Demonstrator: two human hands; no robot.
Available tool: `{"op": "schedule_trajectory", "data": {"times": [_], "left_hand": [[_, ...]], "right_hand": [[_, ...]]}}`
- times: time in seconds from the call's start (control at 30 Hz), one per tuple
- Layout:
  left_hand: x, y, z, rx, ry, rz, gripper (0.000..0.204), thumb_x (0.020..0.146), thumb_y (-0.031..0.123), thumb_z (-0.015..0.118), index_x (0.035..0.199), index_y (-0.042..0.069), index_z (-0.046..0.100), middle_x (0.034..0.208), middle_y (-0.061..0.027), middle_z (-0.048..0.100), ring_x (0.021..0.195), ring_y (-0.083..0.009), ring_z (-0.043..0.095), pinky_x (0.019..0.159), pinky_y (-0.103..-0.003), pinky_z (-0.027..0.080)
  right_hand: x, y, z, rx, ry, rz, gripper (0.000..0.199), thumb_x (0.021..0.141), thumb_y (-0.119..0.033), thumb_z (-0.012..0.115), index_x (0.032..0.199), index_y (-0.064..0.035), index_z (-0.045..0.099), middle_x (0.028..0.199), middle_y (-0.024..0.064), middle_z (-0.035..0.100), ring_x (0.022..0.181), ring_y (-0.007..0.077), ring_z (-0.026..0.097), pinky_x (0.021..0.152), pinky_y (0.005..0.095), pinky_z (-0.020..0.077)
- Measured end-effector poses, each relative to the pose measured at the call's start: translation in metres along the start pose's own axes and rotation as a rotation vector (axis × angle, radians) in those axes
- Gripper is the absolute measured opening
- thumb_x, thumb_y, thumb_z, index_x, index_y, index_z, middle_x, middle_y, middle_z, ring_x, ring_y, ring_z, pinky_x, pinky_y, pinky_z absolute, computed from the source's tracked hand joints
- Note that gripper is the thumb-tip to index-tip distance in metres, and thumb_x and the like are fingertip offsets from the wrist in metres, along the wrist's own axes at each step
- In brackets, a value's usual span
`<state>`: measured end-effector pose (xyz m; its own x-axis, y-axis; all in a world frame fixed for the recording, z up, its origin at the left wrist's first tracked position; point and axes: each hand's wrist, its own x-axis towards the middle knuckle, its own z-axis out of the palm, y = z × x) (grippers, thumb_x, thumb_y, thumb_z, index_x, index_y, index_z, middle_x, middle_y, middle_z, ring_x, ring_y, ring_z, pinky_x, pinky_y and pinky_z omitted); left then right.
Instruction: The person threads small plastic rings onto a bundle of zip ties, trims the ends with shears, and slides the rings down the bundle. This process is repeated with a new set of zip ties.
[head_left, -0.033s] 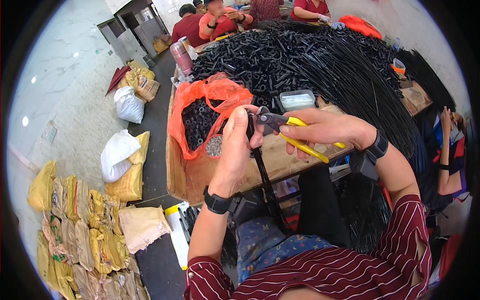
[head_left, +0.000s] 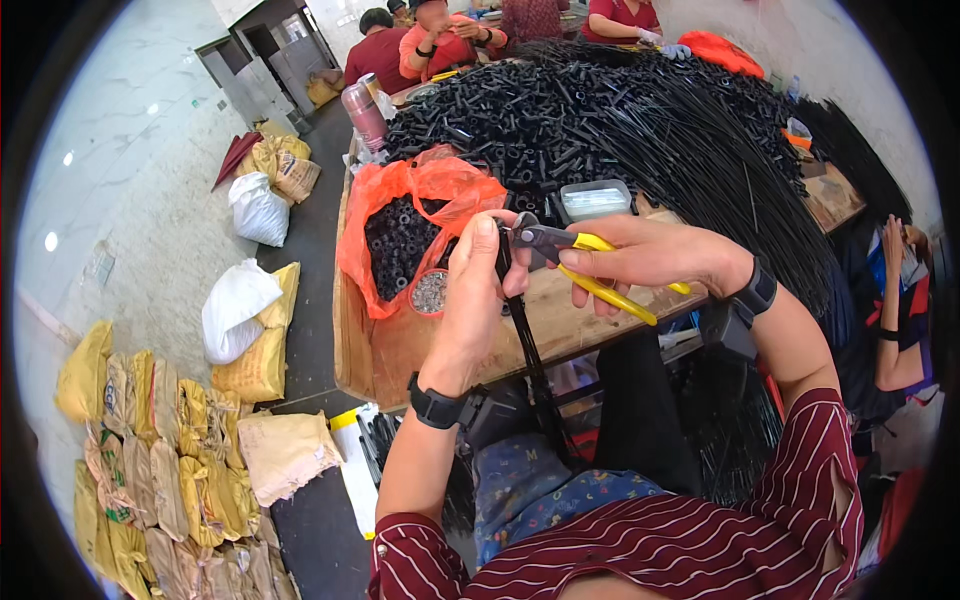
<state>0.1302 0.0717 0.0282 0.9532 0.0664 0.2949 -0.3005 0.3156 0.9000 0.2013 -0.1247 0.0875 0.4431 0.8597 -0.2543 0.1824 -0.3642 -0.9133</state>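
My left hand [head_left: 474, 285] is closed round a bundle of thin black rods [head_left: 528, 345], which hang down past the table's near edge toward my lap. Yellow-handled pliers [head_left: 606, 288] rest in the grip of my right hand [head_left: 645, 255], their handles spread apart. The dark jaws meet the top of the bundle beside my left fingertips; what exactly lies between them is too small to make out. Just left of my left hand sit a small round tub of tiny metal pieces [head_left: 429, 291] and an orange plastic bag [head_left: 360, 245] with black ring-shaped parts inside.
A big heap of black tubular parts [head_left: 500, 110] covers the wooden table [head_left: 390, 365], with long black rods [head_left: 720, 170] on its right. A clear plastic box [head_left: 595, 200] stands beyond my hands. Sacks [head_left: 170, 450] line the left floor. Other people [head_left: 440, 45] sit at the far end.
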Motion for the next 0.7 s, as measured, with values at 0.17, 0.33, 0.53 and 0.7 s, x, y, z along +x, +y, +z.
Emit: {"op": "schedule_trajectory", "data": {"times": [0.17, 0.33, 0.53, 0.7], "left_hand": [[-0.001, 0.001, 0.002, 0.004, 0.010, 0.006, 0.039, 0.104, 0.037, 0.034, 0.111, 0.003, 0.050, 0.079, -0.0021, 0.052, 0.060, -0.0066, 0.040, 0.056, -0.023, 0.035], [-0.003, 0.002, 0.002, 0.009, 0.014, 0.011, 0.039, 0.104, 0.039, 0.035, 0.111, 0.003, 0.049, 0.079, -0.0026, 0.052, 0.059, -0.0064, 0.039, 0.054, -0.023, 0.035], [-0.002, -0.002, 0.001, 0.117, 0.008, 0.055, 0.039, 0.104, 0.038, 0.033, 0.109, 0.003, 0.049, 0.076, -0.0035, 0.052, 0.056, -0.0063, 0.040, 0.055, -0.023, 0.037], [-0.004, 0.001, 0.005, 0.241, 0.000, 0.109, 0.038, 0.105, 0.038, 0.031, 0.108, 0.004, 0.049, 0.073, -0.0041, 0.051, 0.054, -0.0063, 0.039, 0.055, -0.023, 0.038]], "right_hand": [[0.002, -0.004, -0.007, -0.074, -0.039, -0.020, 0.037, 0.101, -0.037, 0.046, 0.106, -0.0015, 0.053, 0.089, 0.0064, 0.063, 0.072, 0.0122, 0.064, 0.062, 0.0249, 0.0512], [0.003, -0.003, -0.006, -0.075, -0.057, -0.029, 0.037, 0.101, -0.038, 0.046, 0.104, -0.0020, 0.053, 0.086, 0.0050, 0.063, 0.072, 0.0112, 0.064, 0.063, 0.0244, 0.0506], [0.000, 0.004, 0.015, -0.461, 0.228, -0.180, 0.027, 0.099, -0.028, 0.049, 0.102, -0.0013, 0.053, 0.078, 0.0141, 0.065, 0.070, 0.0244, 0.066, 0.060, 0.0346, 0.0507], [-0.006, 0.009, 0.030, -0.992, 0.598, -0.359, 0.027, 0.094, -0.021, 0.056, 0.111, -0.0005, 0.054, 0.079, 0.0219, 0.064, 0.073, 0.0349, 0.065, 0.064, 0.0425, 0.0492]]}}
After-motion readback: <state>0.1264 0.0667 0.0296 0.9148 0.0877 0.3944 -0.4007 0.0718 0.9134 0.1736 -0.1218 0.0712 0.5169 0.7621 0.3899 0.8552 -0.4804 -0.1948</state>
